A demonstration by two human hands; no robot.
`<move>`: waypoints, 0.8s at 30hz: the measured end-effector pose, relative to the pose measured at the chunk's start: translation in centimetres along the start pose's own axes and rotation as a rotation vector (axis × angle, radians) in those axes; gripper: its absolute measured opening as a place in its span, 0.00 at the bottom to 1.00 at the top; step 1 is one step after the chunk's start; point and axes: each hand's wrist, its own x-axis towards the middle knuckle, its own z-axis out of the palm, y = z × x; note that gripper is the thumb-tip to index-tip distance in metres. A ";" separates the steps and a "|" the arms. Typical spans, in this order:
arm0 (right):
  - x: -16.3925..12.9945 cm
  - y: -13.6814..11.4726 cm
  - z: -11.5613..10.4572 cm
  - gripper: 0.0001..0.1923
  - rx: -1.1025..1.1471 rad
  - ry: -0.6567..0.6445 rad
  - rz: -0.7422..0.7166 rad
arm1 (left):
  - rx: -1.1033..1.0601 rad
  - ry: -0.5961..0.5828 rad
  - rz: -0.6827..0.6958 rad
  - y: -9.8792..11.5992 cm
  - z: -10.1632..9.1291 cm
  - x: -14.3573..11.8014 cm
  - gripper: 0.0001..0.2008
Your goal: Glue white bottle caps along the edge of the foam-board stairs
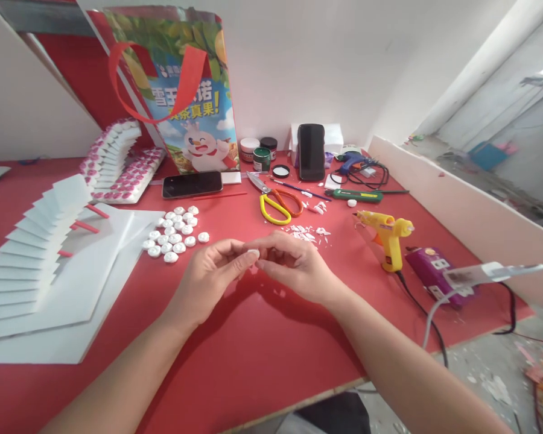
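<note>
Readable text, bearings from mid-view. At 10–11 o'clock, carrier bag point(167, 81): large white line reads "雪王", then a character mostly hidden by the red handle point(190, 84), then "诺". Yellow line below: "真茶真果!", first character partly covered. Small white lettering above: not legible with certainty. At 3–4 o'clock, purple packet point(426, 265): one white mark resembles "B"; remainder unreadable. At 12 o'clock, green jar point(261, 159): label too small to read.
</note>
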 end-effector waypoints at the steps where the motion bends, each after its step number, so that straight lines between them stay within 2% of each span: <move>1: 0.0 0.0 0.1 0.08 -0.026 0.007 -0.013 | -0.020 -0.022 -0.016 -0.1 -0.1 0.1 0.15; 3: -0.1 0.0 0.3 0.06 -0.019 0.026 -0.010 | -0.063 -0.061 -0.027 -0.2 -0.3 0.1 0.16; 6: -0.1 0.1 0.6 0.10 0.075 0.068 0.031 | -0.146 -0.096 0.007 -0.1 -0.4 0.2 0.17; 15: 0.5 -0.1 1.4 0.19 0.411 0.080 0.142 | -0.234 -0.064 -0.007 0.1 0.0 -0.2 0.12; 19: 0.6 -0.4 1.4 0.21 0.437 0.102 0.211 | -0.230 -0.053 0.000 0.0 0.0 -0.1 0.11; 24: 0.6 -0.4 1.4 0.19 0.459 0.097 0.205 | -0.215 -0.061 0.009 0.1 0.0 -0.2 0.12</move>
